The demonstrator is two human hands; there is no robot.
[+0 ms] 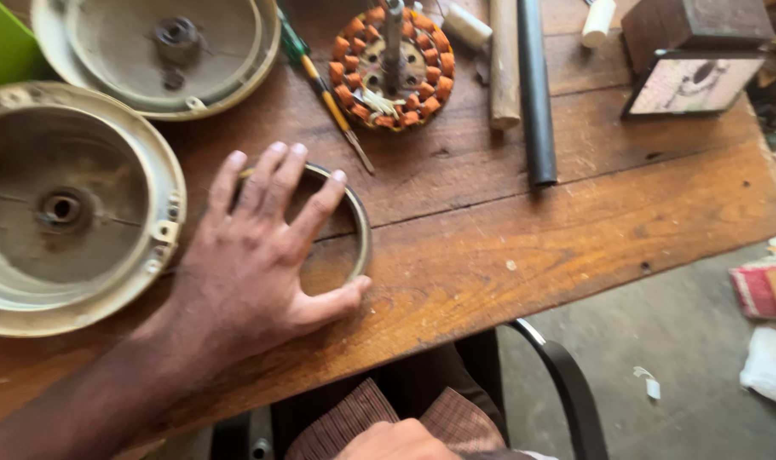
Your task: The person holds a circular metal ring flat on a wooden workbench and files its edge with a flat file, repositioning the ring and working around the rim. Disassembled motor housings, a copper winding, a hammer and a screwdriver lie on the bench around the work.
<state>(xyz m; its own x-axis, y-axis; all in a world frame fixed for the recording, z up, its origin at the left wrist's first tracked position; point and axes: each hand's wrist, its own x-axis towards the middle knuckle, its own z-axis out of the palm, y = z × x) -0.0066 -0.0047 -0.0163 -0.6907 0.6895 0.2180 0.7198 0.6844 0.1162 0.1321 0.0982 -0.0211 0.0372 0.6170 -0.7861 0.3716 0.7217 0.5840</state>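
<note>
The left hand lies spread wide and flat over the metal ring on the wooden table, gripping nothing, so I'd curl the fingers evenly round its rim before lifting.

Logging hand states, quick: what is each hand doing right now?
Left hand: open, fingers spread over the metal ring.
Right hand: mostly out of frame, cannot tell.
</note>
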